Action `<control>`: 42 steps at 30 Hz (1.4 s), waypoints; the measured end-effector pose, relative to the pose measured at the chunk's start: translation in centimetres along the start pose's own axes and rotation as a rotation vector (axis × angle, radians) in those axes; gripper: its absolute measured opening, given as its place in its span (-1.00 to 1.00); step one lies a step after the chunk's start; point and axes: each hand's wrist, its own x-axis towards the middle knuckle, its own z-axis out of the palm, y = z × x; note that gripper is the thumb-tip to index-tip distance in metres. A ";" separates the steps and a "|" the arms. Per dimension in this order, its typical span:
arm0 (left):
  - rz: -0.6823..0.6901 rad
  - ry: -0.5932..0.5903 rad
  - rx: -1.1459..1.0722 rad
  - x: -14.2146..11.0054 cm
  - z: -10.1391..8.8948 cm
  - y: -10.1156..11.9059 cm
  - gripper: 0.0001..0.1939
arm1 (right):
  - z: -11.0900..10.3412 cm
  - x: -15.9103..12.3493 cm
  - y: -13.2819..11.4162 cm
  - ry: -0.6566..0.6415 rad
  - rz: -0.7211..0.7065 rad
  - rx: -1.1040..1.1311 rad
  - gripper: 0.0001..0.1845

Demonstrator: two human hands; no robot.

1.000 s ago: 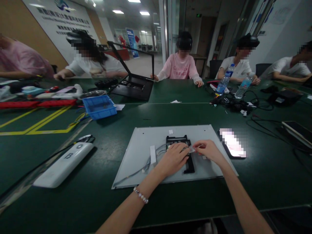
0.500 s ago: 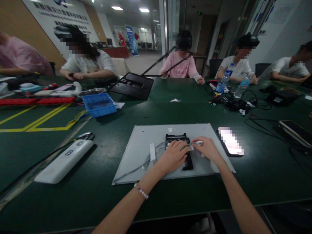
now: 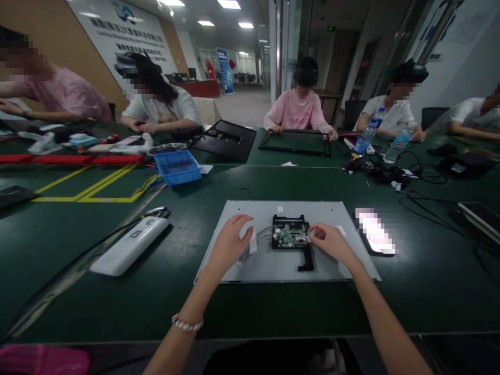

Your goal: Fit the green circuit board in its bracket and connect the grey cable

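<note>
I see a flat, pale grey metal sheet lying on a big dark green table. On the sheet, near its middle, sits a little green circuit board inside a black plastic frame. One leg of the frame sticks out toward the person. Thin grey wires run from the board's left side toward a white strip.

The person's left hand is over the left part of the sheet, with the thumb held away from the curled fingers. It is right by the white strip, but I can't tell if it touches it. A bracelet of pale beads goes around that wrist. The right hand is at the right edge of the board, thumb and fingertips close together. I can't tell if they pinch anything.

A phone with a bright screen lies just right of the sheet. To the left is a long white plastic block with round corners. Farther back is a blue plastic tray. Across the table, a person in a pink top holds a thin black rectangle frame.
</note>
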 end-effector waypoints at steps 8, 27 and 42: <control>-0.053 -0.159 -0.009 6.8 4.5 -0.4 -0.72 | 0.1 0.0 -0.1 -0.029 0.023 0.014 -0.86; -0.074 -0.418 -0.132 14.5 8.4 -1.2 -0.74 | -0.1 0.6 0.8 0.050 0.023 -0.023 -0.83; -0.040 -0.572 -0.152 13.1 8.6 -0.8 -0.78 | -0.6 0.4 0.9 0.073 0.004 0.006 -0.80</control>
